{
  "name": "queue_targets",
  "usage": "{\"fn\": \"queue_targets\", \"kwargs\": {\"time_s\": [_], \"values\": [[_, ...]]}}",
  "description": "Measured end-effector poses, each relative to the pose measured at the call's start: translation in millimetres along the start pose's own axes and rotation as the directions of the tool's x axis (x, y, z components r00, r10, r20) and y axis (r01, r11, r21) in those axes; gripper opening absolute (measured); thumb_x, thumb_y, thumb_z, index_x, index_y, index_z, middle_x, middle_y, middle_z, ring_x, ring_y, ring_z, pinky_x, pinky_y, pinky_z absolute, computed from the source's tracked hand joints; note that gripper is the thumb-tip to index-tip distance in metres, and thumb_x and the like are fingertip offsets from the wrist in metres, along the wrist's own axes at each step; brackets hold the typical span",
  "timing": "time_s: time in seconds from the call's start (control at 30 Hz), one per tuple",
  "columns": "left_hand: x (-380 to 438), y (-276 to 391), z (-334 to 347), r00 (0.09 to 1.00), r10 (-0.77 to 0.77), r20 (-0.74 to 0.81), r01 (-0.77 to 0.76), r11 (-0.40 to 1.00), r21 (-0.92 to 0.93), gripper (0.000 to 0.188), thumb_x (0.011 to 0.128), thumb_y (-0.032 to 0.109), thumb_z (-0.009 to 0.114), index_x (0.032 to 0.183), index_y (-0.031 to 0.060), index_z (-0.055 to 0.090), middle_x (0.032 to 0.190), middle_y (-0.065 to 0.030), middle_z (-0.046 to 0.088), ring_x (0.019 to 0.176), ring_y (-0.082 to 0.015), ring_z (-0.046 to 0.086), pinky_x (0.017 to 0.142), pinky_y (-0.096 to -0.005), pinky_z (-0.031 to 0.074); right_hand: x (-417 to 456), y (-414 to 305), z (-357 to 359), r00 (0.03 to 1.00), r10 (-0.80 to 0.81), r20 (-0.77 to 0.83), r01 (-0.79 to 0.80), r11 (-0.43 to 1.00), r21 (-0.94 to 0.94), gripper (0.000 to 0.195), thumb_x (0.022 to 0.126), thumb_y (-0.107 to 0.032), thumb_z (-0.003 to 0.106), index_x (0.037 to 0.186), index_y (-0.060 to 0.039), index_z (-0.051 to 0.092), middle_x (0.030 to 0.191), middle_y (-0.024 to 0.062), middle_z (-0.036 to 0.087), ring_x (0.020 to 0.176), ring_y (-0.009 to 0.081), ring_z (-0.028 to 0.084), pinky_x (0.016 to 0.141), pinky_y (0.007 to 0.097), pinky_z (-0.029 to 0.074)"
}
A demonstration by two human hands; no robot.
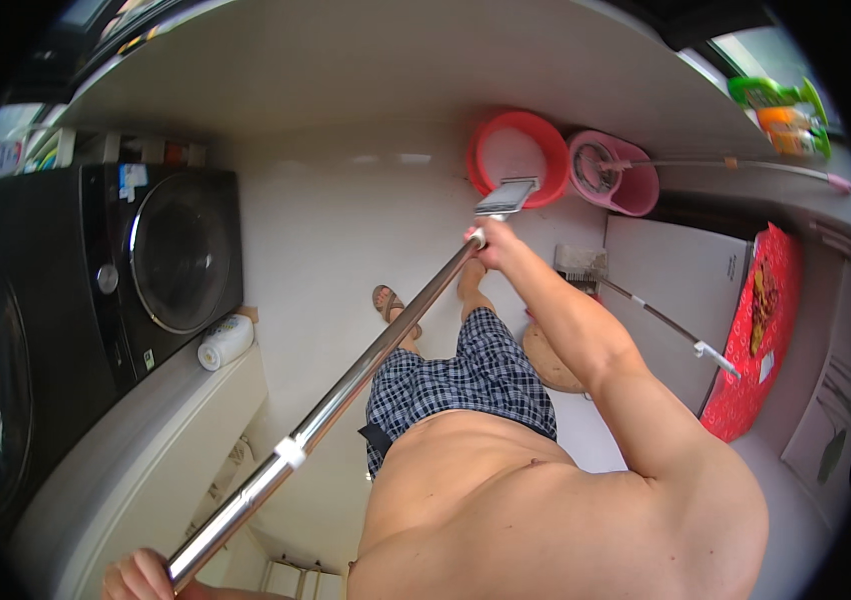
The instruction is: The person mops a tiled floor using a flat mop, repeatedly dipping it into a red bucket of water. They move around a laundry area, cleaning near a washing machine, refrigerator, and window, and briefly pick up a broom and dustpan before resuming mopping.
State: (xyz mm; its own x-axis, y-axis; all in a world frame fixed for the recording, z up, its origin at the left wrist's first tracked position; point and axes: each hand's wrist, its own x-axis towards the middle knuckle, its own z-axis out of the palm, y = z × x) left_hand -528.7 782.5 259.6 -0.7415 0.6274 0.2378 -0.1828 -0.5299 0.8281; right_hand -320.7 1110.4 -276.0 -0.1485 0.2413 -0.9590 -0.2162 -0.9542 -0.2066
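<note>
A flat mop with a shiny metal pole [350, 379] slants across the view. My left hand [139, 576] is wrapped around the pole's upper end at the bottom left, partly cut off by the frame. Far down the pole, my right hand [499, 244] grips it just behind the mop head [506, 196]. The mop head is tilted over the near rim of a red bucket [562, 161]; whether it touches the rim I cannot tell. Whitish, foamy-looking liquid [512, 150] is inside the bucket.
Right of the bucket stands a pink mop bucket [643, 187] with another mop [740, 163] in it. A broom [650, 307] leans by a white appliance [673, 262] topped with red cloth [763, 337]. Black front-loading machines [178, 255] and a white bottle [227, 343] are on the left.
</note>
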Motion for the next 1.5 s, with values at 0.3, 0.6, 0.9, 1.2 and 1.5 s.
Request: {"fn": "queue_targets", "kwargs": {"time_s": [0.3, 0.6, 0.9, 1.2, 1.5], "values": [[-50.0, -37.8, -90.0, 0.931, -0.092, -0.354, 0.063, 0.994, -0.092, 0.041, 0.094, 0.019, 0.043, 0.054, 0.0171, 0.032, 0.048, 0.0039, 0.032, 0.046, -0.0088, 0.029, 0.058, -0.0263, 0.029, -94.8, 19.3, 54.5, 0.995, -0.062, 0.075, 0.045, 0.977, 0.209, 0.012, 0.088, -0.008, 0.052, 0.092, -0.0009, 0.044, 0.072, 0.0066, 0.052, 0.065, 0.0188, 0.057, 0.060, 0.0314, 0.056], [-138.0, -45.6, -183.5, 0.853, -0.101, -0.512, -0.010, 0.978, -0.210, 0.043, 0.098, 0.023, 0.038, 0.056, 0.0161, 0.029, 0.051, 0.0036, 0.031, 0.053, -0.0113, 0.030, 0.066, -0.0283, 0.030, -273.5, 214.1, 136.9, 0.871, 0.366, 0.327, -0.286, 0.920, -0.268, 0.015, 0.094, -0.014, 0.047, 0.099, 0.0001, 0.043, 0.093, 0.0148, 0.056, 0.087, 0.0259, 0.058, 0.081, 0.0356, 0.051], [-220.7, -69.0, -257.1, 0.525, -0.032, -0.850, -0.112, 0.988, -0.107, 0.034, 0.097, 0.024, 0.040, 0.066, 0.0111, 0.041, 0.065, -0.0019, 0.041, 0.075, -0.0206, 0.046, 0.094, -0.0438, 0.035, -170.2, 324.3, 176.9, 0.890, 0.367, 0.271, -0.077, 0.706, -0.704, 0.017, 0.091, -0.014, 0.052, 0.096, 0.0010, 0.045, 0.086, 0.0109, 0.057, 0.084, 0.0214, 0.063, 0.077, 0.0327, 0.057], [-191.9, -219.2, -236.3, 0.497, -0.189, -0.847, 0.051, 0.981, -0.189, 0.029, 0.094, 0.037, 0.047, 0.103, 0.0096, 0.049, 0.131, -0.0121, 0.044, 0.132, -0.0270, 0.031, 0.113, -0.0475, 0.014, 15.2, 338.8, 191.4, 0.984, 0.164, 0.065, -0.045, 0.591, -0.805, 0.024, 0.089, -0.019, 0.056, 0.097, -0.0002, 0.043, 0.073, 0.0114, 0.053, 0.063, 0.0224, 0.056, 0.056, 0.0349, 0.050], [-257.7, -176.4, -198.5, 0.673, 0.162, -0.721, -0.079, 0.986, 0.149, 0.049, 0.082, 0.018, 0.068, 0.121, 0.0023, 0.045, 0.135, -0.0199, 0.041, 0.130, -0.0304, 0.036, 0.109, -0.0430, 0.024, 18.5, 336.3, 187.9, 0.890, 0.455, 0.036, -0.342, 0.717, -0.608, 0.012, 0.089, -0.009, 0.048, 0.082, 0.0001, 0.044, 0.069, 0.0077, 0.049, 0.062, 0.0168, 0.052, 0.060, 0.0251, 0.051]]}}
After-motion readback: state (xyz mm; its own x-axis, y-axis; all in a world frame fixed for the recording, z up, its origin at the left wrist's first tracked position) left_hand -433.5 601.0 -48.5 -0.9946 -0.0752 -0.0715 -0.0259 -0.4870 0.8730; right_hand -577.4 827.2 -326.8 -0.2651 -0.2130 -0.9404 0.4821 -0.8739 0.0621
